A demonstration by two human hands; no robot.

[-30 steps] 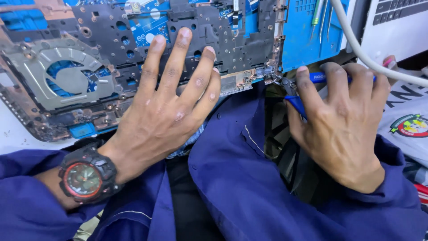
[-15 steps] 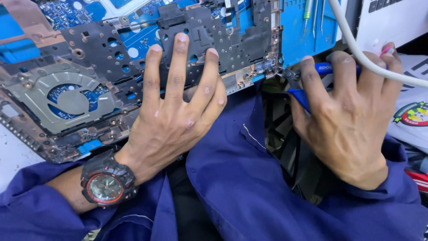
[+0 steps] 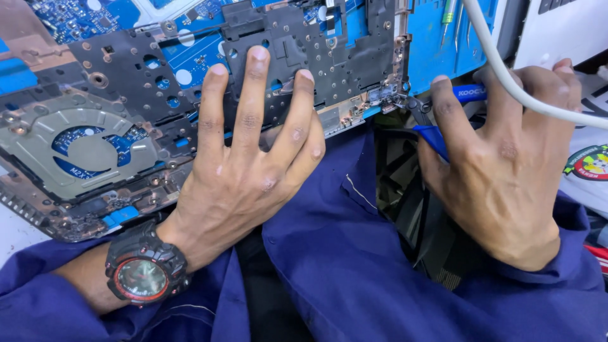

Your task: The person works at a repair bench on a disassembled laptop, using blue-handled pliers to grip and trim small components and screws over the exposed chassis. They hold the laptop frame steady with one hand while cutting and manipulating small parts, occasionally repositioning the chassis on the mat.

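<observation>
Opened laptop chassis on blue-clad lap

My left hand lies flat over the laptop frame, blocking its near edge. A white cable crosses above my right hand (pliers already crowd that corner).

electronics repair workshop | opened laptop chassis | blue tool mat | tweezers

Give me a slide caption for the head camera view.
Left hand pressed flat on opened laptop chassis; right hand grips blue-handled pliers at its corner.
</observation>
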